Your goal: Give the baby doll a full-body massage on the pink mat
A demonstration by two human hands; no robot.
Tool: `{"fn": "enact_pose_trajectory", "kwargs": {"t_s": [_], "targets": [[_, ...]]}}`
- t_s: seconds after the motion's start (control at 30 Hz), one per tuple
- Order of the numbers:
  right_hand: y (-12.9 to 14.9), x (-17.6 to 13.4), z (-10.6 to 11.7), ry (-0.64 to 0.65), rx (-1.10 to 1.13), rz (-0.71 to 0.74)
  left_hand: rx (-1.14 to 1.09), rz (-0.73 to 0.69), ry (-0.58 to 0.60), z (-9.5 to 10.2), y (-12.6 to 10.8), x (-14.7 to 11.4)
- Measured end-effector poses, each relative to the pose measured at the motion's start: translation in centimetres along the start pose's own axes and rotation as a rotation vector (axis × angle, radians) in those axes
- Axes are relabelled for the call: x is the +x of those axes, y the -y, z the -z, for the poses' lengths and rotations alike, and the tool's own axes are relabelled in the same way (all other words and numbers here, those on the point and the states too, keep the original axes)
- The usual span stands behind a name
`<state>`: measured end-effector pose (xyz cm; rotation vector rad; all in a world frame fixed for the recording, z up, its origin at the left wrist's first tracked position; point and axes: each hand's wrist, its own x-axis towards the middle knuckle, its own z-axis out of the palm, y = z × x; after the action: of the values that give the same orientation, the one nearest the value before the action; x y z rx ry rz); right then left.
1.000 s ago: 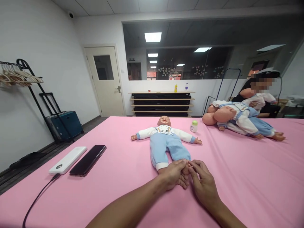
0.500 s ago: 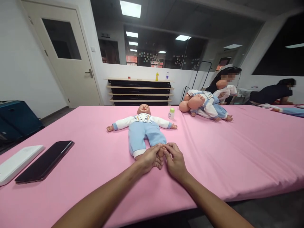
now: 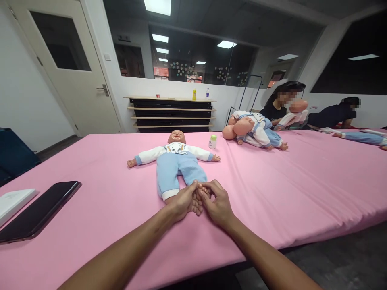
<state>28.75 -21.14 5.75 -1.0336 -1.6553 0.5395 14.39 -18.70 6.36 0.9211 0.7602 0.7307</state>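
A baby doll (image 3: 177, 159) in a white and light-blue elephant outfit lies on its back on the pink-covered table (image 3: 266, 189), head away from me and arms spread. My left hand (image 3: 186, 201) is wrapped around the doll's foot on the right side of the view, its fingers curled underneath. Opposite it, my right hand (image 3: 218, 200) pinches the toes of the same foot between thumb and fingers. Most of that foot is hidden by my hands. Beside the doll's outstretched arm stands a small white bottle with a green cap (image 3: 213, 141).
A black phone (image 3: 42, 209) and a white flat box-like object (image 3: 13, 203) lie at the left. More dolls (image 3: 255, 129) are piled at the table's far right side. Behind them, a person (image 3: 279, 100) holds another doll. A low shelf (image 3: 172, 114) stands against the wall.
My view has shifted slightly right, so things sit further left. My right fingers have moved in over the toes. The person behind has shifted the doll they hold.
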Motion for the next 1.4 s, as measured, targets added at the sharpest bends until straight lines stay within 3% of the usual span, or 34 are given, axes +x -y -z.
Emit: {"fn": "enact_pose_trajectory", "kwargs": {"t_s": [0.23,0.53,0.93,1.27,1.4], "targets": [[-0.5,0.4,-0.7,-0.1,-0.001,-0.133,0.12,0.009,0.021,0.1,0.4,0.1],[-0.1,-0.5,0.1,0.049,-0.025,0.07,-0.027,-0.006,-0.014,-0.3,-0.3,-0.5],[0.0,-0.1,-0.2,-0.044,-0.019,0.065,0.019,0.002,0.005,0.1,0.0,-0.2],[-0.9,-0.5,0.0,0.043,-0.144,0.195,0.004,0.003,-0.013,-0.3,-0.4,-0.6],[-0.5,-0.5,-0.1,0.036,-0.182,0.181,0.029,0.006,-0.002,-0.4,-0.4,-0.6]]}}
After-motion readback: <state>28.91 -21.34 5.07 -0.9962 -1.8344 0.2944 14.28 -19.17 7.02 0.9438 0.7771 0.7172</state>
